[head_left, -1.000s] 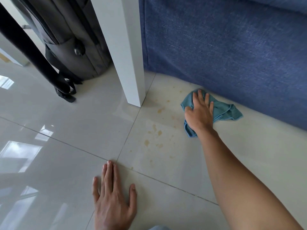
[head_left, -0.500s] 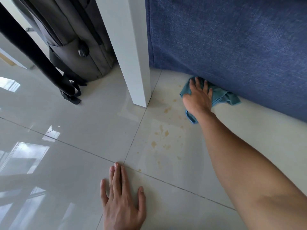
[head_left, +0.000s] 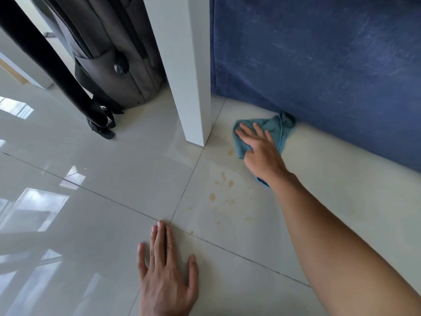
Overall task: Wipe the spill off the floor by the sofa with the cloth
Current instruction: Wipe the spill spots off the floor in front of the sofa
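Observation:
A teal cloth (head_left: pixel 276 128) lies crumpled on the pale floor tile against the foot of the blue sofa (head_left: pixel 319 65). My right hand (head_left: pixel 262 151) presses flat on the cloth's left part, fingers spread and pointing towards the white post. Brownish spill drops (head_left: pixel 222 188) dot the tile just left of and below that hand, with one drop close to the cloth's edge. My left hand (head_left: pixel 166 274) rests palm down on the floor near the tile joint, holding nothing.
A white square post (head_left: pixel 189 76) stands on the floor just left of the cloth. Behind it sits a grey backpack (head_left: pixel 109 55) with loose straps, and a black leg (head_left: pixel 45 65) slants across the upper left. The glossy tiles (head_left: pixel 68 201) reflect windows.
My right hand has slid the cloth to the left along the sofa's foot, closer to the white post. My left hand stays planted on the floor.

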A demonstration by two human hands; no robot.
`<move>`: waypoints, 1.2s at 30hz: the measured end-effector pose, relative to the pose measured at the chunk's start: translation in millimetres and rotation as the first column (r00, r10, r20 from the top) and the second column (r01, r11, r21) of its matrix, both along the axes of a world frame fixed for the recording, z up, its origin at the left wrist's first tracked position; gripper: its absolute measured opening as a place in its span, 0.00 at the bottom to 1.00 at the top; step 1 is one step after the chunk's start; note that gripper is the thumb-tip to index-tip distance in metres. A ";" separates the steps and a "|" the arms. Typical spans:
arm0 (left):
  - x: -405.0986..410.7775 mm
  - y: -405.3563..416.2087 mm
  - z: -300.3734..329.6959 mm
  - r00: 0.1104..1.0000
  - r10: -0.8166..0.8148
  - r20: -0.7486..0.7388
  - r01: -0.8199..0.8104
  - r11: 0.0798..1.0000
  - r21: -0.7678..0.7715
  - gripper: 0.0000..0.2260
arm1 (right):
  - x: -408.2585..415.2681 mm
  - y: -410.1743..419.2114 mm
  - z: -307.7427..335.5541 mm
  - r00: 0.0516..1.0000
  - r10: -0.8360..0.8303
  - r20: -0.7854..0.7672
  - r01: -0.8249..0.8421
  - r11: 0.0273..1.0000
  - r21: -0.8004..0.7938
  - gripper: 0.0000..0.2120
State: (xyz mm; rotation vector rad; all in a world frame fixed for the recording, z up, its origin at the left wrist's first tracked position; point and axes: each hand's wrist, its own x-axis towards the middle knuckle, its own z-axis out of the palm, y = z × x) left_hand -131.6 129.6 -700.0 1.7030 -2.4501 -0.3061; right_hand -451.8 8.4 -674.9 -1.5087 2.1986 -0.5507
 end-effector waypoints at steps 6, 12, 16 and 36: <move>-1.7 0.6 -0.1 1.000 -0.002 -0.011 0.002 1.000 -0.004 0.37 | -20.7 -8.3 2.7 0.972 -0.212 -0.102 0.227 0.959 0.169 0.39; -0.9 0.5 0.7 1.000 0.002 -0.022 -0.002 1.000 -0.001 0.37 | 0.8 -41.3 10.3 0.996 -0.039 -0.081 0.054 0.979 0.197 0.37; -0.1 -0.8 0.3 1.000 0.002 -0.014 -0.001 1.000 0.008 0.37 | 14.5 -8.3 6.7 0.984 0.175 0.029 -0.177 0.981 0.078 0.39; 1.0 1.8 1.3 1.000 -0.002 -0.010 0.002 1.000 -0.002 0.36 | 7.4 83.3 -6.2 0.989 -0.037 -0.143 0.047 0.996 0.072 0.33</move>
